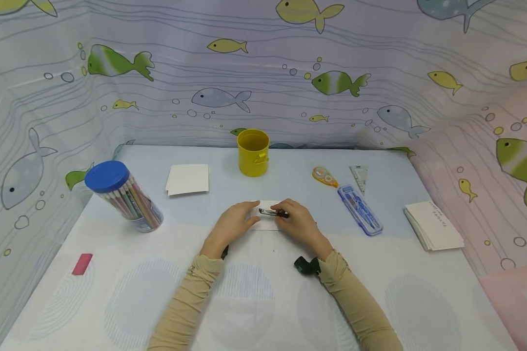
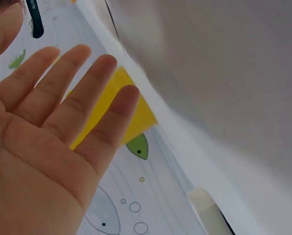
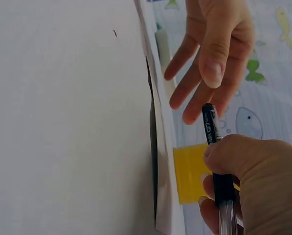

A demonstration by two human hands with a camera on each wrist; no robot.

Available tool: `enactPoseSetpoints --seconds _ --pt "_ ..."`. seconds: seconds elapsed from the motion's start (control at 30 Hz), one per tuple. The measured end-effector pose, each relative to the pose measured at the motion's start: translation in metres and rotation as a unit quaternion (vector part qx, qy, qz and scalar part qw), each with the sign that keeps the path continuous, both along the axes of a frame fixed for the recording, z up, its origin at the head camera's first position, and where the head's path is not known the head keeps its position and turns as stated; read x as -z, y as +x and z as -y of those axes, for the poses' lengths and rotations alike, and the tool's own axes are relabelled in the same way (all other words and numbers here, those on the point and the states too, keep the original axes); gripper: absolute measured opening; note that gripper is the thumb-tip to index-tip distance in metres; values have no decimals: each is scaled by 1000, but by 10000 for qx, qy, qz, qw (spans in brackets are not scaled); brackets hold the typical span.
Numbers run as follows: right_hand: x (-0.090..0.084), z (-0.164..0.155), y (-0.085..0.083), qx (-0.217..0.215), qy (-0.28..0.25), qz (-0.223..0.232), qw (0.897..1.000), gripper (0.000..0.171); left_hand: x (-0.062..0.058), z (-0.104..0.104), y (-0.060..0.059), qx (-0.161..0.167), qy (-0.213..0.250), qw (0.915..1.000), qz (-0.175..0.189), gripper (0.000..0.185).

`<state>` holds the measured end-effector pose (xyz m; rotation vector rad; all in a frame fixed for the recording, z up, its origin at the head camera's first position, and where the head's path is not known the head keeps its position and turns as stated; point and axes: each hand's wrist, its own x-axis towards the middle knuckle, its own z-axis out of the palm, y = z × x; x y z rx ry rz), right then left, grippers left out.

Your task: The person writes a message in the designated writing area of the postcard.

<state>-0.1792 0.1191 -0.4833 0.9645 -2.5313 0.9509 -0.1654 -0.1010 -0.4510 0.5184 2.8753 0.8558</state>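
Note:
My right hand [image 1: 300, 223] pinches a pen [image 1: 269, 212] between thumb and fingers. Black at one end with a clear section lower down, the pen [image 3: 212, 126] points toward the left hand in the right wrist view. My left hand [image 1: 233, 223] is held apart from the pen's tip end. Its fingers are extended and the palm [image 2: 43, 161] holds nothing in the left wrist view. Below both hands, a white sheet of paper [image 1: 265, 225] lies on the table, partly covered by them.
A yellow bucket [image 1: 253, 163] stands behind the hands. To the left are a blue-lidded jar of pencils [image 1: 133, 204], white cards [image 1: 188, 179] and a pink eraser [image 1: 82, 263]. Rightward lie correction tape [image 1: 325, 176], a set square [image 1: 360, 177], a blue case [image 1: 360, 209] and a card stack [image 1: 435, 225].

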Motion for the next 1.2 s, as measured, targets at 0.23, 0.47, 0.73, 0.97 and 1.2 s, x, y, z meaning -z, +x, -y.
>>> enactPoseSetpoints --seconds 0.23,0.47,0.73,0.97,1.2 --pt "-7 6 5 -279 113 -276 9992 25 0 -3 1 91 135 9999 -42 40" --pt "-8 9 7 -460 6 -235 9987 24 4 -2 1 100 345 9993 -41 31" --pt "-1 8 7 33 19 -582 9983 19 6 -3 1 122 459 9985 -288 23" --pt "0 7 7 19 47 -910 9958 18 4 -5 3 171 492 9978 -420 23" --pt "-3 7 7 1 -108 -1236 9923 18 3 -6 2 140 525 9971 -528 22"
